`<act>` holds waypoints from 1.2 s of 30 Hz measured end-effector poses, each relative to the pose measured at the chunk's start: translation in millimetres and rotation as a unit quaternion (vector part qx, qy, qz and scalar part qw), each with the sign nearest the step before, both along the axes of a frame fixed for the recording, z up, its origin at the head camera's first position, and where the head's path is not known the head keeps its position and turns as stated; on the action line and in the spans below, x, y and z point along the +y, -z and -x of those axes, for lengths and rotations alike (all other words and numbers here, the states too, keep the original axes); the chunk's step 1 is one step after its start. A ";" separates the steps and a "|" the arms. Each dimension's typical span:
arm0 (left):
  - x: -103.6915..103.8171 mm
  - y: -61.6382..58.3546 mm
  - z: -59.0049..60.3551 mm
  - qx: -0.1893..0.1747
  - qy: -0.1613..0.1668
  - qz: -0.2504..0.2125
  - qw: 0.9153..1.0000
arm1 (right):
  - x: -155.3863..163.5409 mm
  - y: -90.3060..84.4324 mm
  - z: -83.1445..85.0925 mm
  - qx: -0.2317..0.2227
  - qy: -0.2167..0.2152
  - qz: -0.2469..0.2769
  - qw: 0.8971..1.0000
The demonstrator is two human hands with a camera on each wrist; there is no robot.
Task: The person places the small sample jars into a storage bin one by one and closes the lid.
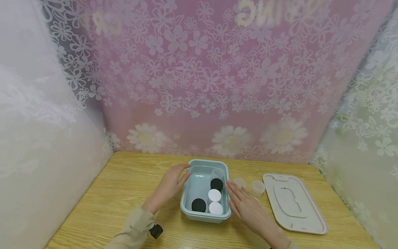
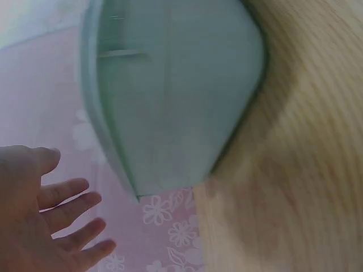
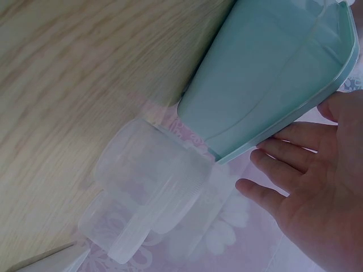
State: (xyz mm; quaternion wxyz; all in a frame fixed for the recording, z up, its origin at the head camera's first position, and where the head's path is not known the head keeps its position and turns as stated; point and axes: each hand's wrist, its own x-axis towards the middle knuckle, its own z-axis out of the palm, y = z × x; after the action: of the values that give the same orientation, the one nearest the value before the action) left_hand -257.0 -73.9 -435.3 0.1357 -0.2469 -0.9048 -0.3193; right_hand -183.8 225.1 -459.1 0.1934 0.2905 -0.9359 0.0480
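Fingers straight, the left hand (image 1: 170,186) and right hand (image 1: 245,204) flank the bin (image 1: 199,216); backdrop lettering seems unreadable.

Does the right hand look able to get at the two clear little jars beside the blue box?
Probably yes. The right hand lies open along the box wall, and the clear jars stand just beyond its fingertips on bare table. Nothing lies between; the lid is further off.

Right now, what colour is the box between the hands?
Pale blue-green box, clearest in the head view.
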 end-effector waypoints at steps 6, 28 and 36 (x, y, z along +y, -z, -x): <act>-1.7 17.9 -7.2 0.024 -0.025 0.092 0.995 | -0.1 0.0 0.7 0.012 -0.004 -0.001 1.000; -1.6 34.3 -12.2 0.070 -0.035 0.148 0.986 | 0.4 1.1 1.1 0.025 -0.013 -0.003 1.000; -1.4 34.7 -12.8 0.085 -0.037 0.142 0.985 | 0.8 2.5 3.1 0.028 -0.017 0.003 0.999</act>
State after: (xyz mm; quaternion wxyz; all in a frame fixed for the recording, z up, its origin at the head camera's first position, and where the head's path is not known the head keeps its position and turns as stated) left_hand -244.2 -75.3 -470.0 0.1871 -0.2559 -0.9349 -0.1597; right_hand -186.8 225.8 -461.6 0.2199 0.3070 -0.9249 0.0455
